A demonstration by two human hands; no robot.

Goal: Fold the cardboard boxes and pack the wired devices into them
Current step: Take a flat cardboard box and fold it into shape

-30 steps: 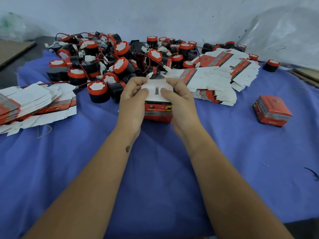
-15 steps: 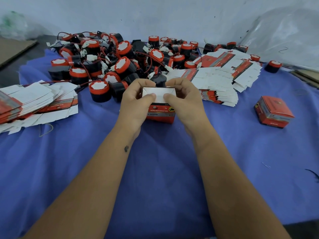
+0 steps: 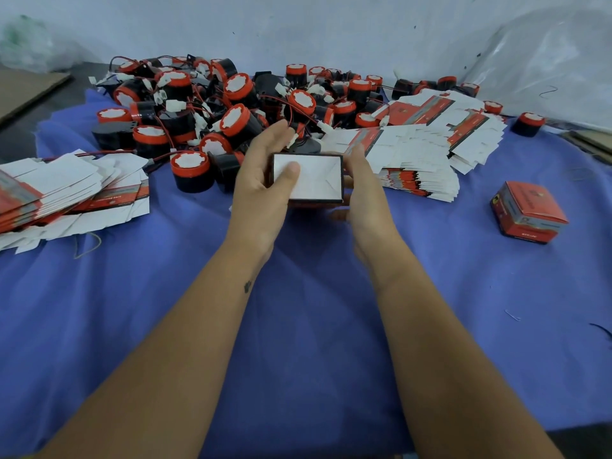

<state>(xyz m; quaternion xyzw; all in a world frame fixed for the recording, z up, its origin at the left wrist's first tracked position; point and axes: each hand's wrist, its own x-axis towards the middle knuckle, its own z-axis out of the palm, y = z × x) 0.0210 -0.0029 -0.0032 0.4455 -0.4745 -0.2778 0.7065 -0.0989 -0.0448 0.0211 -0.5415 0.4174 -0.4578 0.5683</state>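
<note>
Holding a half-formed cardboard box (image 3: 308, 177) between them, both hands work just in front of the heap of wired devices. From the head camera, the only view, the box's white folded flaps face up, meeting in a diagonal seam, so one end looks closed. The left hand (image 3: 261, 183) wraps the box's left side, thumb pressed flat on the white flaps and fingers reaching past the far edge. The right hand (image 3: 364, 190) braces the right side, its fingers fairly straight along the wall with some curling beneath; just how they sit underneath is hidden.

Behind lies the pile of wired devices (image 3: 231, 111), black round bodies with red caps and red leads tangled together. Flat box blanks sit in two stacks: one on the left (image 3: 66, 193) and one behind the right hand (image 3: 430, 154). A finished red box (image 3: 528, 212) stands well apart on the right of the blue cloth (image 3: 298, 326).

By my reading, the step in hand is locking the bottom flaps. Next would be turning the box open end up, then drawing one device clear of the tangle so its lead goes in without snagging.
</note>
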